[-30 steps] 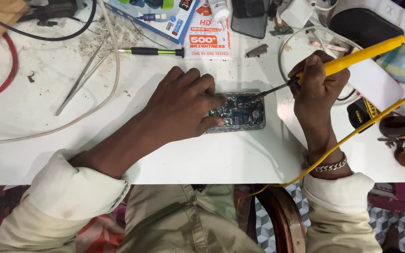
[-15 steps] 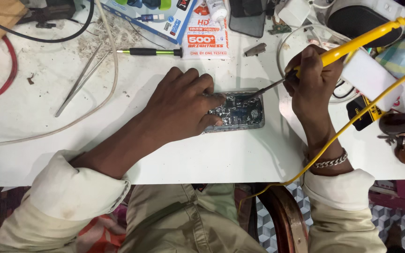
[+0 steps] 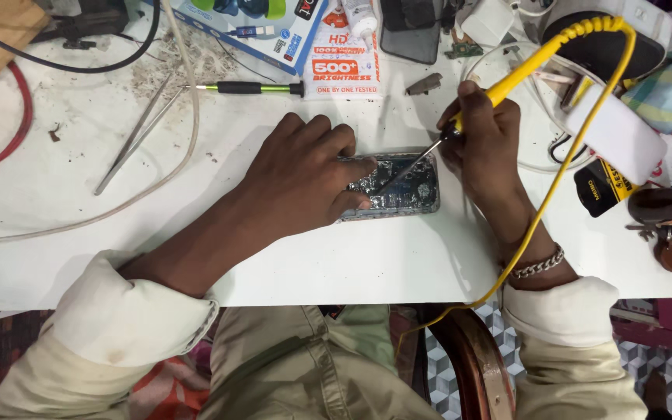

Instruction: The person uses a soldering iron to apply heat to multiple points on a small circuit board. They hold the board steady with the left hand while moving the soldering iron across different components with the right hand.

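Soldering iron [image 3: 507, 82] tip has moved from the phone's [image 3: 394, 187] 3 o'clock edge to mid-board; right hand [image 3: 480, 144] clenched on iron, left hand [image 3: 305, 175] still pinning phone at bench [image 3: 351, 264] centre, so work point shifted inward

Yellow soldering iron [image 3: 534, 61], white table [image 3: 351, 257]

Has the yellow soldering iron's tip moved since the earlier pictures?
Yes. The soldering iron tip went from the opened phone's right edge leftward onto its middle; the right hand holds it.
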